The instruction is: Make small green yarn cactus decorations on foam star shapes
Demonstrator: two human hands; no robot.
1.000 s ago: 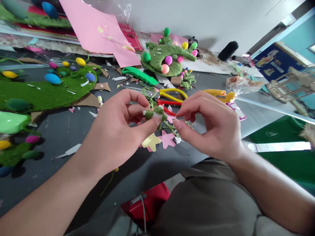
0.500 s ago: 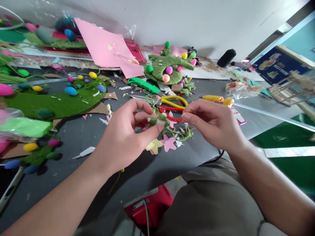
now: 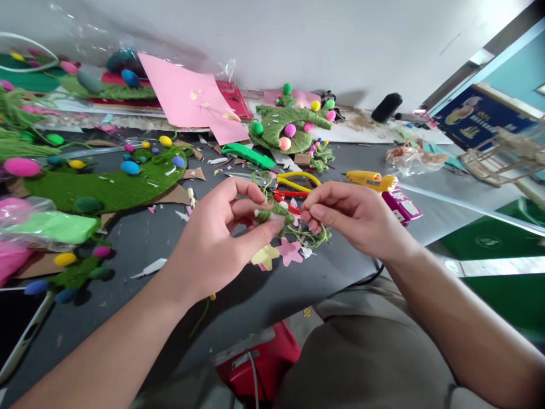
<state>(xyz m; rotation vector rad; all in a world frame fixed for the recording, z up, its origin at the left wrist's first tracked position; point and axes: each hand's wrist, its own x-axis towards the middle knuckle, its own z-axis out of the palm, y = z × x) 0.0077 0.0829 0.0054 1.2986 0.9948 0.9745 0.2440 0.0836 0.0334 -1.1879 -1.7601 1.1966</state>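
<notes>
Left hand: the left hand [image 3: 215, 241] pinches a small green yarn bundle [image 3: 272, 215] between thumb and fingers, above the tabletop [image 3: 140, 238].
Right hand: the right hand [image 3: 355, 218] is closed on a green yarn strand [image 3: 313, 237] trailing from the bundle.
Just below: yellow star [image 3: 264, 257], pink star [image 3: 290, 251].
Behind: yellow scissors [image 3: 298, 179], glue gun [image 3: 370, 180].

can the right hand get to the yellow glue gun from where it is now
Probably yes. The right hand is busy pinching green yarn with the left hand, but the yellow glue gun lies just beyond it on the table, with nothing between them.
</notes>
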